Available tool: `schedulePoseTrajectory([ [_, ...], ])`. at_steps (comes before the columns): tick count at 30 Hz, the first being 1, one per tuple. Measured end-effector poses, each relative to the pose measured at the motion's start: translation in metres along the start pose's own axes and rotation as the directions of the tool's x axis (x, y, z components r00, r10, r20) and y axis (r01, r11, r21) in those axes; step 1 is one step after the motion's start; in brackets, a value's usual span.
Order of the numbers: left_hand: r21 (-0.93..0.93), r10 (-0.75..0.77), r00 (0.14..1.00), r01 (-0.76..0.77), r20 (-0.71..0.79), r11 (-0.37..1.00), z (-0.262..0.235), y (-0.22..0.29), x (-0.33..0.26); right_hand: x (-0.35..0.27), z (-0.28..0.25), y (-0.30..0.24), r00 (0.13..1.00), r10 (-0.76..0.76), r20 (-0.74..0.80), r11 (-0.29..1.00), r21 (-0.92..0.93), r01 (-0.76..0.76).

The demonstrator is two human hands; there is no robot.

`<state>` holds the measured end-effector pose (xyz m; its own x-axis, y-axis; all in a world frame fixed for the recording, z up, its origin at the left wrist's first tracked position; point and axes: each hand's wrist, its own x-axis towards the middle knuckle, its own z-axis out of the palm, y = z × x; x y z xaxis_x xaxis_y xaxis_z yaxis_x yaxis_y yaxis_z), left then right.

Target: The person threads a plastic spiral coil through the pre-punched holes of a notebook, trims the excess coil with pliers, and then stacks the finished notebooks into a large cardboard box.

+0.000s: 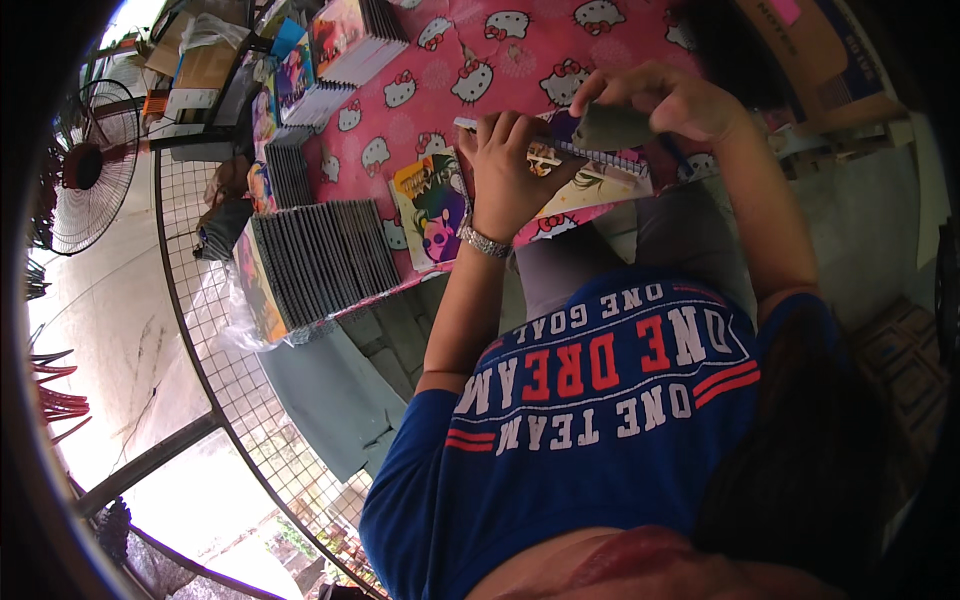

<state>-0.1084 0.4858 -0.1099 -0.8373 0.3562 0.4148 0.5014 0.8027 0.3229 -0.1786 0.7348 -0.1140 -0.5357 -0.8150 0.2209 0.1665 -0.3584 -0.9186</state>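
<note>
A spiral-bound notebook (pixel 605 180) with a colourful printed cover lies tilted near the table's front edge, its row of wire loops showing. My left hand (pixel 508 160), a metal watch at its wrist, is closed on the notebook's left part with curled fingers. Above the binding, my right hand (pixel 675 105) pinches a flat grey-green piece (pixel 612 128); whether it joins the notebook I cannot tell. Left of my left hand lies a notebook with a yellow and purple cover (pixel 428 212), partly under my wrist.
A long row of stacked spiral notebooks (pixel 325 260) stands at the table's left front, with more stacks (pixel 355 40) behind. A pink patterned cloth (pixel 440 85) covers the table. Cardboard boxes (pixel 825 60) stand at far right. A fan (pixel 85 165) and wire mesh (pixel 215 330) are left.
</note>
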Motion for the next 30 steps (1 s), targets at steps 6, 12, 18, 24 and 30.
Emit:
schedulePoseTrajectory([
  [6, 0.002, -0.013, 1.000, 0.013, 0.002, 1.000, 0.001, 0.001, 0.000, 0.004, -0.001, 0.006, 0.994, 0.064, -0.094, 0.963, -0.254, -0.086],
  [12, -0.021, -0.020, 1.000, 0.021, 0.005, 1.000, -0.004, -0.001, -0.002, 0.015, -0.006, 0.007, 0.999, -0.026, 0.034, 0.999, 0.048, 0.025],
  [18, -0.107, -0.053, 0.997, 0.046, -0.062, 0.993, -0.012, -0.037, -0.009, 0.037, -0.008, 0.009, 0.992, 0.111, -0.062, 0.939, -0.321, -0.126],
  [24, -0.322, -0.228, 0.967, 0.252, 0.113, 0.913, -0.022, -0.050, -0.013, 0.051, -0.010, 0.021, 0.995, 0.104, -0.008, 0.994, -0.029, -0.104],
  [30, -0.396, -0.187, 0.974, 0.224, 0.130, 0.890, -0.021, -0.057, -0.011, 0.058, -0.014, 0.021, 0.990, 0.140, 0.005, 0.937, -0.325, -0.131],
])
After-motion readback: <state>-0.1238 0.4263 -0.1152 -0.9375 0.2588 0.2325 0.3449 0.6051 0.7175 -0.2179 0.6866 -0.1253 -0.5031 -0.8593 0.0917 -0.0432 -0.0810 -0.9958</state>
